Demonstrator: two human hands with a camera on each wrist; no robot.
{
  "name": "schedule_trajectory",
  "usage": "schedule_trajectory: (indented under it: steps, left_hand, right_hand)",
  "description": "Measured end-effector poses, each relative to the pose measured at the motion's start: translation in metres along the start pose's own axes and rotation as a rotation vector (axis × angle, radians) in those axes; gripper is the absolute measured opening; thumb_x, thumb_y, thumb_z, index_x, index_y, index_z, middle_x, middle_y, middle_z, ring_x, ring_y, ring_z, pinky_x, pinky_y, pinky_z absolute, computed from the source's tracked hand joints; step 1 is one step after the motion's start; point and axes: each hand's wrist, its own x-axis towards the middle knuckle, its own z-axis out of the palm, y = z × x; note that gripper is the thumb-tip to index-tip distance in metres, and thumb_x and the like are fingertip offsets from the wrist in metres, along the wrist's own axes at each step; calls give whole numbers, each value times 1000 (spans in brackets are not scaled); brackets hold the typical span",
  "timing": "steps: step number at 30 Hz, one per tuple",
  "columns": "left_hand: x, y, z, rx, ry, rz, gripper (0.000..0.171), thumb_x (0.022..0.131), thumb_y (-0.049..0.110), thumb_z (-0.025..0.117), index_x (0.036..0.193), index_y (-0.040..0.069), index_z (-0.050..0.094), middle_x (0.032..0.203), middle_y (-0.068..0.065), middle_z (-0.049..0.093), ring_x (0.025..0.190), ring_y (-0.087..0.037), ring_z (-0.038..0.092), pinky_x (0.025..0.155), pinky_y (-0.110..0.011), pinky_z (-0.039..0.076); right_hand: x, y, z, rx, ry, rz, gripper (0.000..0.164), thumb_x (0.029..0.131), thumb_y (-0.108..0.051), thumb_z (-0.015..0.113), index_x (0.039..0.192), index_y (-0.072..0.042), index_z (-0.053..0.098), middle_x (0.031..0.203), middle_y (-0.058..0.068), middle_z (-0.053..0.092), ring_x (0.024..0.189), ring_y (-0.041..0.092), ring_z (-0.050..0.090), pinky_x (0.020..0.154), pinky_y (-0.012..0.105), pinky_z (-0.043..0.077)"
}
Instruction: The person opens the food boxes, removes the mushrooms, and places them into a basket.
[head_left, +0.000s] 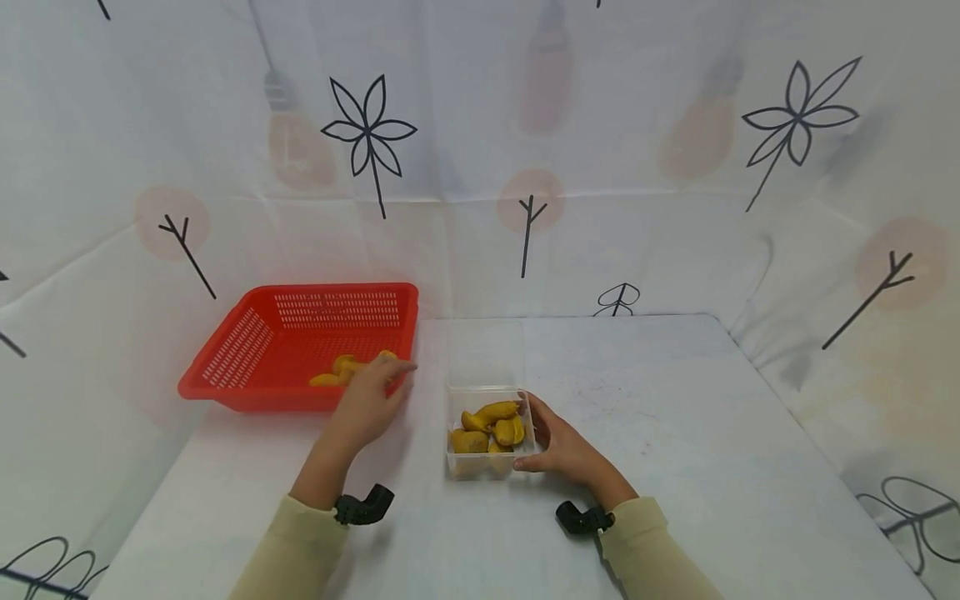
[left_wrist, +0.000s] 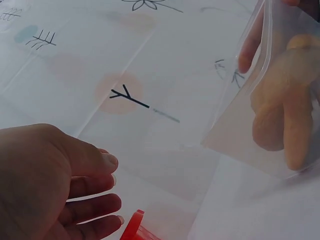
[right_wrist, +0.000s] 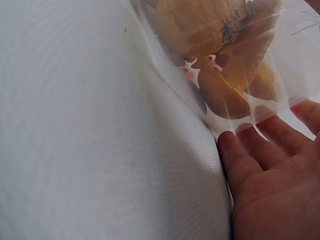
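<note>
A clear plastic box (head_left: 459, 470) stands on the white table, holding several yellow pieces (head_left: 498, 412), some shaped like bananas. My right hand (head_left: 561, 443) grips its right side, thumb at the near corner and fingers toward the far one. In the right wrist view the fingertips (right_wrist: 231, 142) lie against the see-through wall. Over the right end of a red basket (head_left: 337, 291) is my left hand (head_left: 370, 406), beside a few yellow pieces (head_left: 326, 380) that it partly hides. Seen from the left wrist, its fingers (left_wrist: 95, 206) are loosely bent with nothing between them.
The box's clear lid (head_left: 486, 354) stands raised at its back. A white patterned cloth (head_left: 457, 125) hangs behind the table and along both sides. White tabletop (head_left: 675, 417) stretches to the right of the box.
</note>
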Motion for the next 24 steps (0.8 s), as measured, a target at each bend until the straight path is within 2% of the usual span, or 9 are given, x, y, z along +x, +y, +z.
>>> schedule_trajectory:
  steps: [5,9,16,24]
  left_hand:
    - [-2,7,4,-42,-26,5,30,92,21,65,122,17,65,117,-4,65,103,-20,61,88,-41,57]
    - [-3,12,8,-51,-38,37,29,92,19,65,120,16,65,117,-5,64,103,-22,61,88,-40,57]
    - [-6,23,18,-32,-43,54,29,91,19,67,120,19,66,115,-2,65,102,-22,61,87,-37,57]
    - [-10,31,30,-58,-108,77,30,90,22,68,119,19,66,116,-1,65,101,-19,61,87,-37,57]
  right_hand:
    - [0,-1,1,-14,4,-1,115,69,-35,87,156,-27,12,163,-1,17,148,29,25,116,47,29]
    - [0,-1,0,-15,1,-13,115,69,-36,87,156,-25,12,163,0,16,148,30,25,116,47,29]
    - [0,0,1,-17,5,-20,117,67,-37,88,156,-26,12,163,-1,17,148,29,25,117,47,28]
    - [1,1,2,-35,12,-27,118,67,-38,88,156,-24,13,162,0,18,147,29,26,116,48,29]
